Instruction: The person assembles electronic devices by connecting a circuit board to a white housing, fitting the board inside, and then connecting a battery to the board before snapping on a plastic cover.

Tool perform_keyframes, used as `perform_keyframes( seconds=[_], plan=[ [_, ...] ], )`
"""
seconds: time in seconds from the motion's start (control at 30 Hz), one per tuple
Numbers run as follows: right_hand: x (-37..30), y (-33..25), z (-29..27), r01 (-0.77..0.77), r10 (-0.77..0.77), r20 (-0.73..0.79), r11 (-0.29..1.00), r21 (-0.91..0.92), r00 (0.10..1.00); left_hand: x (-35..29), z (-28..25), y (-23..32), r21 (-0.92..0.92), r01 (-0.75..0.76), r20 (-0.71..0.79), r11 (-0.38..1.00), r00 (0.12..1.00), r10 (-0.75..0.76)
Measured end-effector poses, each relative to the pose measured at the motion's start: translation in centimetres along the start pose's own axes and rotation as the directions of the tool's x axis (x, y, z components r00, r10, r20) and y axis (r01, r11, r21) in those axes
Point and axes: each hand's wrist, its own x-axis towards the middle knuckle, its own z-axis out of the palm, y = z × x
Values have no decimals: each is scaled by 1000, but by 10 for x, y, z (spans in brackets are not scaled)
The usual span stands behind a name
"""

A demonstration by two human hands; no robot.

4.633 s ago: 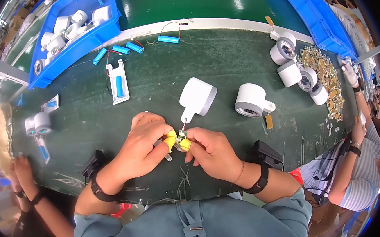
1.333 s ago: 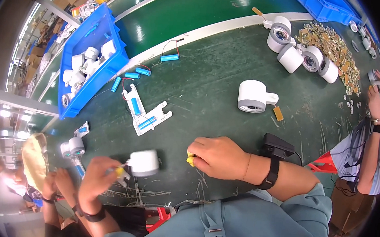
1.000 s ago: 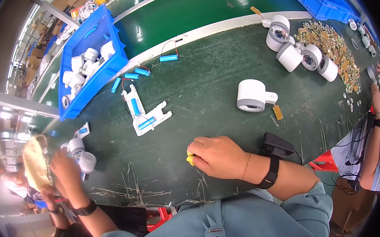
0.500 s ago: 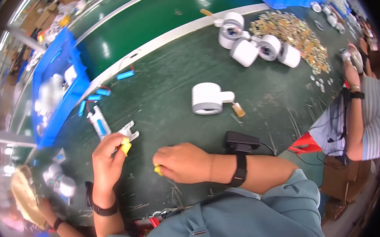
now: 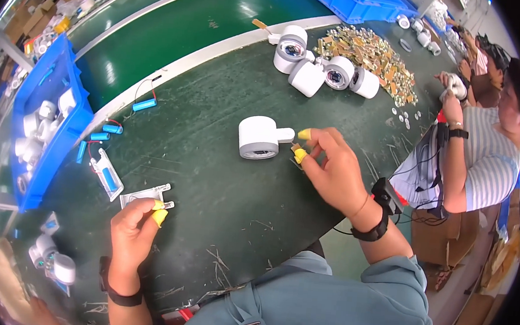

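Observation:
My left hand (image 5: 130,231), yellow covers on thumb and forefinger, pinches a white plastic bracket (image 5: 144,194) near one prong, low over the green table. My right hand (image 5: 338,172) is at the table's middle, thumb and forefinger apart, also in yellow covers. Its thumb tip is at a small brown board piece (image 5: 296,148), and I cannot tell whether it touches. Beside that piece lies a white round housing (image 5: 257,132) with a grey rim and a short arm pointing toward my right hand. Left of the bracket rests a white casing (image 5: 107,176) with a blue cylindrical battery inside.
Several blue batteries (image 5: 144,105) lie near a blue bin (image 5: 57,138) of white parts. More white housings (image 5: 307,78) sit beside a heap of small brown boards (image 5: 368,55). A co-worker in a striped top (image 5: 491,139) works at the right. A black device (image 5: 387,195) is behind my right wrist.
My right hand has moved away from my left hand, rightward and farther out to the brown board piece, and its fingers have parted. My left hand keeps the bracket, now turned. The view has shifted.

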Motion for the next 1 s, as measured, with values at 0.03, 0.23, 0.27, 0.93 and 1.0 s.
perform_keyframes(
  seconds=[0.03, 0.23, 0.27, 0.93, 1.0],
  plan=[
    [4, 6, 0, 6, -6, -7, 998, -56, 1000, 0, 0, 1, 43, -52, 1, 998, 999, 52],
    [10, 25, 5, -73, 69, 257, 997, 5, 964, 2, 1, -1, 13, -59, 8, 998, 998, 59],
    [9, 22, 3, -69, 65, 263, 998, 6, 963, 1, 1, -1, 6, -48, 21, 999, 999, 48],
    [4, -57, 43, -653, 17, 803, 592, 472, 595, -1, 5, 10, 74, -219, 53, 973, 975, 215],
    [5, -64, 68, -614, -22, 799, 628, 479, 601, 0, 5, 9, 95, -221, 79, 971, 974, 214]
  ],
)
